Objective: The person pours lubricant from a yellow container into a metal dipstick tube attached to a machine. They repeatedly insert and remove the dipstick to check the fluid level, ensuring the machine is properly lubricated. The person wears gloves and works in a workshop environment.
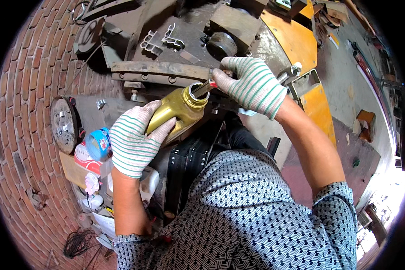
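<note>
My left hand [137, 137], in a white work glove with green stripes, is wrapped round a gold-coloured wide-mouthed bottle [172, 110]. The bottle is uncapped and tilted, its mouth pointing up and to the right. My right hand [253, 85], gloved the same way, is closed on a slim tool [202, 89] with a greyish shaft and a bit of red by the fingers. The tool's lower end goes into the bottle's mouth and is hidden there; its kind I cannot make out. Just beyond the bottle runs a worn metal bar [159, 70] with holes.
Several cut metal profile pieces [173, 37] lie on the dark bench behind. A heavy block [235, 28] and a dark round part [221, 45] stand there too. Yellow panels [294, 38] are at right. A round tray [64, 123] and a blue tub [98, 144] sit at left.
</note>
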The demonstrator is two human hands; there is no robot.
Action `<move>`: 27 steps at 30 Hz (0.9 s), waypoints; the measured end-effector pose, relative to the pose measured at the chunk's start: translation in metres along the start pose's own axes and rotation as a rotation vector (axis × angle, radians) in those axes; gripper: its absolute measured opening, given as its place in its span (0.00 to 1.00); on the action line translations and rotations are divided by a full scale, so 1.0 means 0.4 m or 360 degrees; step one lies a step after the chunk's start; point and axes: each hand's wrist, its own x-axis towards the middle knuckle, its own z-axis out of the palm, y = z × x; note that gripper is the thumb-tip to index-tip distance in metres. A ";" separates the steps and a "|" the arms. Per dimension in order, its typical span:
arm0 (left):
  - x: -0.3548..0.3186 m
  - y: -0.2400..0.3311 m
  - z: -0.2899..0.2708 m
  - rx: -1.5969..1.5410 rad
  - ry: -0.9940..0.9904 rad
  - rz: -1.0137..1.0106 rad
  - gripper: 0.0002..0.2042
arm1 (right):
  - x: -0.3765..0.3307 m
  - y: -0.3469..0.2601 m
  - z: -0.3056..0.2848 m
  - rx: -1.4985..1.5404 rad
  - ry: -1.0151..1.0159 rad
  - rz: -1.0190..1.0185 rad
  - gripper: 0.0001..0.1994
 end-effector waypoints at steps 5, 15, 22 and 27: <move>0.004 0.009 0.002 -0.0011 -0.0050 -0.0067 0.20 | 0.008 0.017 0.020 0.0108 -0.0063 0.0047 0.23; 0.010 0.001 0.016 -0.0024 -0.0008 -0.0014 0.20 | -0.013 0.106 0.003 0.0642 -0.0180 0.0304 0.26; 0.003 -0.003 0.020 -0.0043 0.0044 -0.0001 0.20 | -0.041 0.114 -0.068 0.0837 -0.0148 0.0501 0.19; -0.001 -0.005 0.016 -0.0048 0.0071 0.0008 0.19 | -0.057 0.134 -0.107 0.0865 -0.0049 0.0518 0.17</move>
